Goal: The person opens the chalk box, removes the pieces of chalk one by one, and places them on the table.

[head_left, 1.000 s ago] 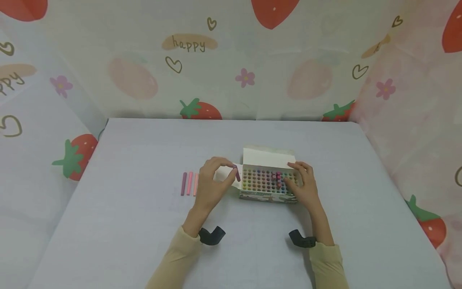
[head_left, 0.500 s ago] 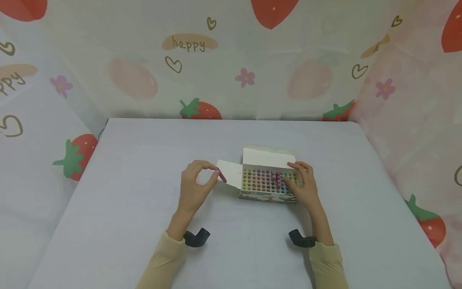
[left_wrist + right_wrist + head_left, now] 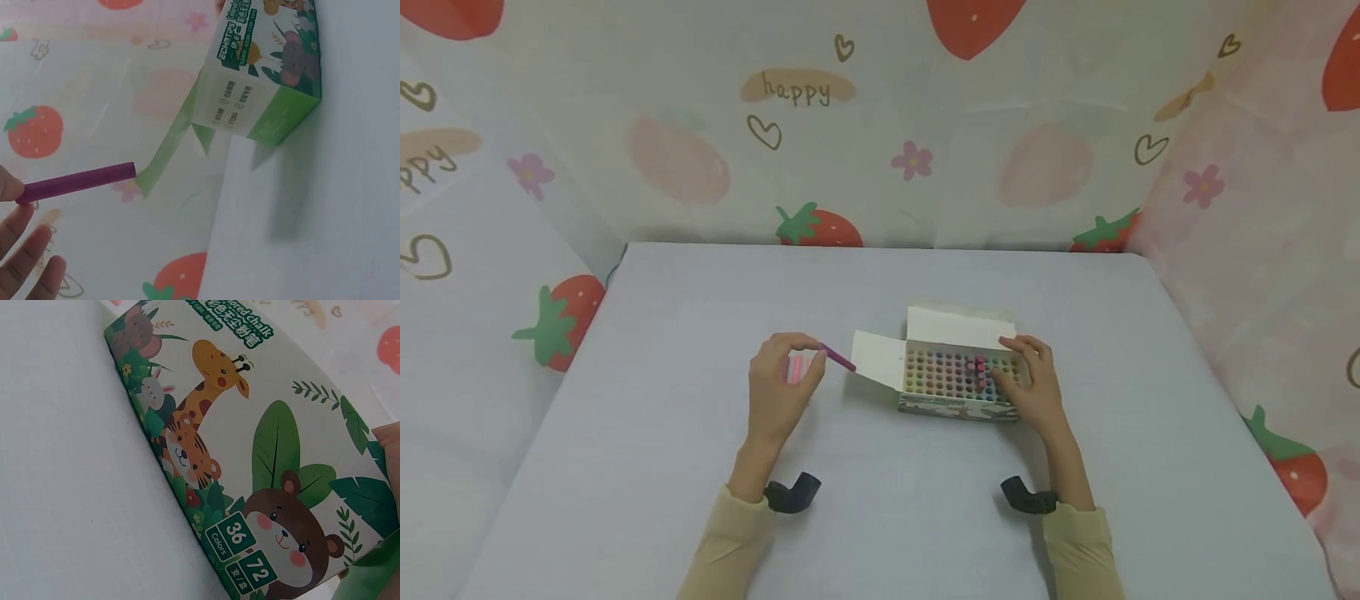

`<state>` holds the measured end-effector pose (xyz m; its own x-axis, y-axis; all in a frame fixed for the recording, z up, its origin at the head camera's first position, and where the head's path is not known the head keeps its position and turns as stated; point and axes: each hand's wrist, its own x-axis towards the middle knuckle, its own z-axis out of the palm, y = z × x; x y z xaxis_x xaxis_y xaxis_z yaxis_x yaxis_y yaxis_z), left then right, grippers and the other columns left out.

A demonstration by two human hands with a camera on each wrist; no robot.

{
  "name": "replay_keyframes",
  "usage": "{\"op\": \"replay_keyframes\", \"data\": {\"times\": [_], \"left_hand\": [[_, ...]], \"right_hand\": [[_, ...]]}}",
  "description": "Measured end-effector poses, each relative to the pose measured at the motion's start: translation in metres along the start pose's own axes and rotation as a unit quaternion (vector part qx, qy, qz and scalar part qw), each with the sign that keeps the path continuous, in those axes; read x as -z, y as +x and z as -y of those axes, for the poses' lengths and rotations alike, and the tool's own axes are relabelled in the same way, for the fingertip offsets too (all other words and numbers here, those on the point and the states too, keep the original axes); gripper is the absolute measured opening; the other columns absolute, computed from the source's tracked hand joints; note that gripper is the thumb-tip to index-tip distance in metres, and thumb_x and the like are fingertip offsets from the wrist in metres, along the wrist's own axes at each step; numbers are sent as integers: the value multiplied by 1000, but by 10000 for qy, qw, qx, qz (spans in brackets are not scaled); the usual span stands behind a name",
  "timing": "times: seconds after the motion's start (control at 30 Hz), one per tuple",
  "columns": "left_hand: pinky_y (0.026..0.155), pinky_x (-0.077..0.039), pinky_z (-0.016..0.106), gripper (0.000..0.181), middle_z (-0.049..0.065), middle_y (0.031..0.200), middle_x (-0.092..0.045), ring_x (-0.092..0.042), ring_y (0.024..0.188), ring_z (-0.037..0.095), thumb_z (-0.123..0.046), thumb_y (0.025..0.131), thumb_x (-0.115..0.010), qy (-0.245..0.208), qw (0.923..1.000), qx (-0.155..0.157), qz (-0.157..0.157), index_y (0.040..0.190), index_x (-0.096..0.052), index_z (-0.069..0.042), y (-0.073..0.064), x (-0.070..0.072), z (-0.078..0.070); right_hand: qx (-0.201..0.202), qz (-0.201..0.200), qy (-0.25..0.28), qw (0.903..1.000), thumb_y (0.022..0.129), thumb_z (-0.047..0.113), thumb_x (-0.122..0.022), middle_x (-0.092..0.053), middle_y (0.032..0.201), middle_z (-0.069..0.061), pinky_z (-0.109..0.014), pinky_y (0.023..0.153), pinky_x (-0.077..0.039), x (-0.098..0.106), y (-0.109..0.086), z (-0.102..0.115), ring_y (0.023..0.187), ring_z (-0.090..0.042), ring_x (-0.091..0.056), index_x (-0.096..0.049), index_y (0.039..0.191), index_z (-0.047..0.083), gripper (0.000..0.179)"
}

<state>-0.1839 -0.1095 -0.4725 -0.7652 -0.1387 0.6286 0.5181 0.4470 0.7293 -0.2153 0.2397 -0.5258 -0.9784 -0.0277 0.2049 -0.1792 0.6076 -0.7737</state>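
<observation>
My left hand [image 3: 778,392] pinches one end of a purple chalk stick [image 3: 837,357] between thumb and index finger. The stick points right, off the table, left of the box; its whole free length shows in the left wrist view. The chalk box [image 3: 957,407] stands with its lid [image 3: 958,325] and left flap [image 3: 878,362] folded out. Rows of many-coloured chalk ends fill it, and a few pink sticks [image 3: 980,367] poke up higher. My right hand [image 3: 1037,387] holds the box's right end, thumb over the chalks and fingers at the back edge.
Pink chalk [image 3: 797,367] and other sticks lie on the white table [image 3: 700,333] behind my left hand, partly hidden by it. A strawberry-patterned cloth [image 3: 880,125] hangs at the back and both sides. Each wrist carries a black camera mount [image 3: 795,492].
My left hand has moved left, away from the box, carrying the purple chalk to beside the loose sticks. The chalk has tilted closer to level. My right hand and the box have stayed put.
</observation>
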Motion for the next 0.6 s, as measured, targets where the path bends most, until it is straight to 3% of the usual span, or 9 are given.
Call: {"op": "replay_keyframes", "data": {"times": [0.2,0.33,0.47,0.6], "left_hand": [[84,-38,30,12,17,85,-64,-58,86,29,7,75,-67,48,9996,86,-261,87,-65,5,4,14,-20],[83,-38,27,11,19,85,-64,-56,85,29,8,75,-67,126,9989,262,-378,86,-64,7,2,20,-20],[84,-37,23,12,20,86,-64,-54,86,30,8,76,-66,152,9979,448,-441,88,-63,7,-3,24,-9],[84,-36,26,13,15,89,-65,-54,88,26,3,78,-68,306,9970,502,-493,90,-65,3,-8,27,15]], "right_hand": [[40,-1,24,10000,85,15,-65,-33,136,-17,-62,100,-25,0,-1,1,128,-38,-32,-51,128,10,46],[-20,17,-2,10000,85,15,-65,-32,136,-17,-62,100,-24,1,-1,1,129,-38,-31,-51,129,11,46],[-94,32,-15,9999,85,16,-65,-32,137,-17,-62,101,-23,0,-1,1,130,-38,-30,-50,129,11,47],[-119,34,5,9999,85,14,-65,-31,138,-16,-62,102,-23,0,0,1,130,-38,-30,-50,129,12,47]]}}
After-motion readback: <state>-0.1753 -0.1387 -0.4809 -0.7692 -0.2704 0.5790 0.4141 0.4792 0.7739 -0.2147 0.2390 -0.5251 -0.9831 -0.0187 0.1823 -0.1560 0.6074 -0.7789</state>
